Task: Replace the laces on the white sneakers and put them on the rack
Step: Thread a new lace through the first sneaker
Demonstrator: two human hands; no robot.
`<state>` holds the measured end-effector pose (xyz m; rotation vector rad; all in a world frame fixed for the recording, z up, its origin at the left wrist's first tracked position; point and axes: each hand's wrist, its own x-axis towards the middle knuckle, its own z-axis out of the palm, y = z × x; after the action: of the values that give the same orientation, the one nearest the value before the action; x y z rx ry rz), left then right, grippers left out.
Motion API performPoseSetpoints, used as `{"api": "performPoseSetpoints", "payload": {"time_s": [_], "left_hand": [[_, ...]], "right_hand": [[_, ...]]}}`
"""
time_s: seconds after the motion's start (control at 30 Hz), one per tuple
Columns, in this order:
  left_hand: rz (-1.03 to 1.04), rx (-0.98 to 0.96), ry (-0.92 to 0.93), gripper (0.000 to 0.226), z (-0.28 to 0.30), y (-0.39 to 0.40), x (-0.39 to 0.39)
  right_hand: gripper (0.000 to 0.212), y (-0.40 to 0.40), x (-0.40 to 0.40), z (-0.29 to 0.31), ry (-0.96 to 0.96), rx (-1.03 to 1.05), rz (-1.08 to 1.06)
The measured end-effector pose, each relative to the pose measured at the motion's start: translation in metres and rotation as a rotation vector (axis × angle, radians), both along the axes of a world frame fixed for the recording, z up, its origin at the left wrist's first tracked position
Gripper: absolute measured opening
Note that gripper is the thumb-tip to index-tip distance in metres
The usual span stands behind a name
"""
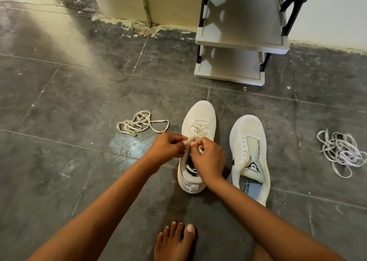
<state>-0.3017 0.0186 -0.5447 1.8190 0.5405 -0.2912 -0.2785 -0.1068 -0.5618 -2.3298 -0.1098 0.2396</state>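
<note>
- Pinching the cream lace (198, 128) at the top eyelets of the left sneaker (196, 147): left hand (168, 148) and right hand (208, 158), fingers curled, thumbs and forefingers closed on the lace ends.
- Both forearms reach in from the bottom edge and meet over the sneaker's tongue; hands nearly touching.
- Left sneaker stands upright on the floor (69, 161), toe pointing away, lace already crossed through the lower eyelets.
- Right sneaker (250, 157) sits just beside it, apart from both hands, no lace in its eyelets; insole print "SPEED FLEXIBLE" visible.
- Loose cream lace (142, 122) tangled on the floor, left of the sneakers.
- White lace pile (342, 151) on the floor, well apart on the right.
- Shoe rack (241, 42) against the wall beyond the sneakers; two pale shelves visible, nothing on them.
- Bare foot (174, 241) on the floor at the bottom edge.
</note>
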Motion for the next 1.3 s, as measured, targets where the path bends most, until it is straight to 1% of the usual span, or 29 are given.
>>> {"api": "performPoseSetpoints", "payload": {"time_s": [0.1,0.2,0.33,0.43,0.47,0.5,0.57,0.6,0.63,0.67,0.73,0.8,0.87,0.9,0.93,0.97,1.0,1.03,1.07,1.1,1.13,1.17,1.2,1.23,1.27,1.3], "left_hand": [[-0.042,0.076,-0.051,0.020,0.002,0.000,0.000],[-0.023,0.016,-0.033,0.018,0.000,0.005,0.002],[0.075,-0.062,-0.036,0.009,-0.004,0.005,0.004],[0.044,-0.011,-0.053,0.010,-0.008,-0.002,0.008],[0.063,0.002,-0.061,0.011,-0.009,-0.006,0.010],[0.102,0.009,-0.066,0.013,-0.010,-0.008,0.010],[0.192,0.010,-0.083,0.015,-0.011,-0.010,0.011],[0.225,0.005,-0.102,0.015,-0.011,-0.010,0.011],[0.246,-0.009,-0.122,0.015,-0.009,-0.011,0.010],[0.267,-0.048,-0.148,0.015,-0.004,-0.011,0.011],[0.346,-0.224,-0.219,0.019,0.009,-0.009,0.017],[0.536,-0.417,-0.354,0.025,0.033,0.009,0.032],[0.749,-0.567,-0.551,0.028,0.058,0.040,0.049],[0.813,-0.602,-0.644,0.028,0.072,0.055,0.052],[0.832,-0.549,-0.658,0.026,0.069,0.069,0.058],[0.796,-0.416,-0.631,0.023,0.054,0.076,0.066],[0.673,-0.138,-0.495,0.018,0.032,0.075,0.065],[0.459,0.179,-0.322,0.022,-0.005,0.077,0.063],[0.188,0.446,-0.146,0.037,-0.057,0.085,0.057],[-0.137,0.586,0.010,0.040,-0.095,0.079,0.049],[-0.323,0.616,0.136,0.035,-0.103,0.067,0.041],[-0.443,0.629,0.200,0.033,-0.087,0.053,0.029],[-0.443,0.644,0.217,0.032,-0.053,0.042,0.021],[-0.433,0.624,0.110,0.026,-0.030,0.036,0.020],[-0.445,0.532,0.084,0.020,-0.010,0.039,0.020],[-0.474,0.493,0.040,0.017,0.009,0.041,0.019]], "right_hand": [[0.017,-0.001,0.002,-0.001,0.030,0.017,0.001],[0.017,-0.002,0.002,-0.001,0.029,0.046,0.025],[0.016,-0.007,0.004,0.002,0.004,0.089,0.060],[0.014,-0.011,0.003,0.002,-0.073,0.060,0.109],[0.017,-0.013,0.003,0.000,-0.146,0.029,0.126],[0.030,-0.016,0.002,-0.002,-0.242,-0.031,0.142],[0.071,-0.025,0.000,-0.012,-0.364,-0.167,0.166],[0.087,-0.030,-0.001,-0.015,-0.356,-0.184,0.171],[0.098,-0.034,-0.002,-0.018,-0.315,-0.170,0.174],[0.103,-0.036,-0.003,-0.020,-0.262,-0.149,0.178],[0.108,-0.038,-0.003,-0.023,-0.188,-0.144,0.199],[0.108,-0.037,-0.002,-0.021,-0.124,-0.131,0.219],[0.105,-0.038,-0.002,-0.019,-0.068,-0.123,0.239],[0.103,-0.039,-0.002,-0.019,-0.054,-0.122,0.245],[0.101,-0.039,-0.002,-0.019,-0.044,-0.117,0.249],[0.099,-0.039,-0.002,-0.019,-0.034,-0.110,0.256],[0.096,-0.039,-0.002,-0.019,-0.024,-0.107,0.268],[0.093,-0.038,-0.002,-0.018,-0.019,-0.107,0.282],[0.090,-0.038,-0.001,-0.019,-0.018,-0.111,0.296],[0.087,-0.037,-0.001,-0.019,-0.018,-0.117,0.307],[0.085,-0.037,-0.001,-0.019,-0.017,-0.125,0.315],[0.084,-0.037,0.000,-0.018,-0.015,-0.132,0.323],[0.083,-0.037,0.000,-0.018,-0.012,-0.134,0.327],[0.082,-0.037,0.000,-0.018,-0.011,-0.135,0.330],[0.082,-0.036,0.000,-0.018,-0.008,-0.138,0.330],[0.081,-0.036,0.000,-0.017,-0.005,-0.143,0.331]]}}
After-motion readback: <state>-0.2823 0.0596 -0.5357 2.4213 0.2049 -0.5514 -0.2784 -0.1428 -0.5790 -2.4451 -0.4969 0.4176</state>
